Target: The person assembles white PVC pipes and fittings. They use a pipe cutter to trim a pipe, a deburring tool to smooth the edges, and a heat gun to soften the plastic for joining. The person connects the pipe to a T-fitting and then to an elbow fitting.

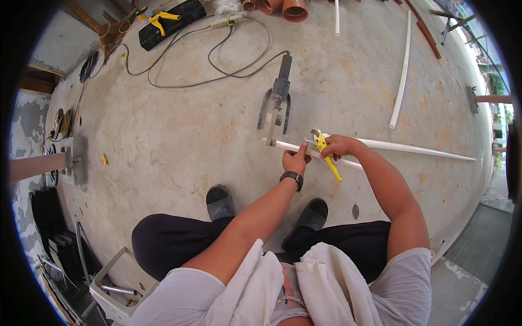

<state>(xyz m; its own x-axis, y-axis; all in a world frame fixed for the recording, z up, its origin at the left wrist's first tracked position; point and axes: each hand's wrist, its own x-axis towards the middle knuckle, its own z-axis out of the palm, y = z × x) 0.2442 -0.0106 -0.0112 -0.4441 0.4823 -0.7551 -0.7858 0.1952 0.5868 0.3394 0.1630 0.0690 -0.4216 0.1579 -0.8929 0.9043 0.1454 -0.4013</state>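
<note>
Wears lt-grey shirt (405, 282), wht towel (340, 282), dk trousers (171, 242), dk slides (220, 208) & L-wrist watch (294, 177).

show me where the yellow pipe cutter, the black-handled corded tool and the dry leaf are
Yellow pipe cutter (331, 164): head view, on its handle.
Black-handled corded tool (281, 87): head view, on its housing.
Dry leaf (355, 211): head view, on its middle.

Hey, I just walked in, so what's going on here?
Someone is crouching over a bare floor. Their left hand holds a white pipe, and their right hand grips a yellow-handled cutter beside it. The pipe's far end is by a corded tool with a black handle; I can't tell whether they touch. Another white pipe lies off to the right.
</note>
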